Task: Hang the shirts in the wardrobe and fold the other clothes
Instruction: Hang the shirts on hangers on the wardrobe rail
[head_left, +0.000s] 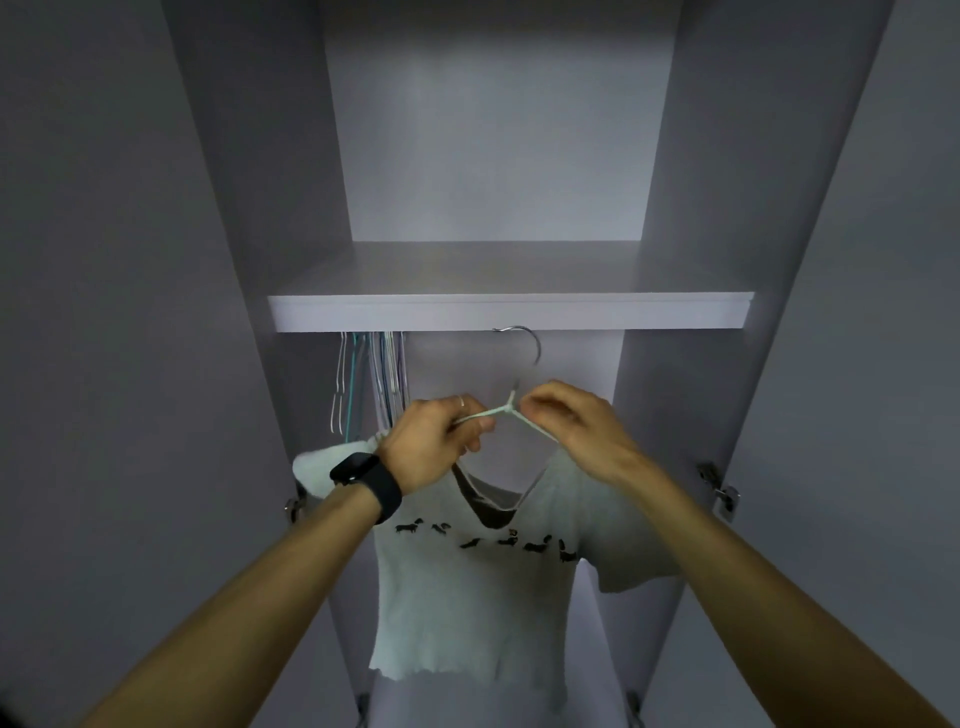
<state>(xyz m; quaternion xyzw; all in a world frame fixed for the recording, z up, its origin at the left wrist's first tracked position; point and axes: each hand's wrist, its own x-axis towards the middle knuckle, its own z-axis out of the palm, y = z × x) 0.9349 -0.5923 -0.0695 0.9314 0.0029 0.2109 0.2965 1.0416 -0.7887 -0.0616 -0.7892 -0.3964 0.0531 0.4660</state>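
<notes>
Inside the wardrobe (701, 208), spare hangers (371, 379) dangle at left under the shelf (509, 312). Our left hand (434, 441) curls around the left arm of the hanger (511, 408), and our right hand (576, 421) pinches its right arm. The white shirt (467, 597) hangs on this hanger, whose hook reaches the shelf edge.

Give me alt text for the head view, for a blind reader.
The left hand and right hand grip a pale hanger carrying a white T-shirt, its hook just below the wardrobe shelf. Bare hangers hang bunched to the left.
</notes>
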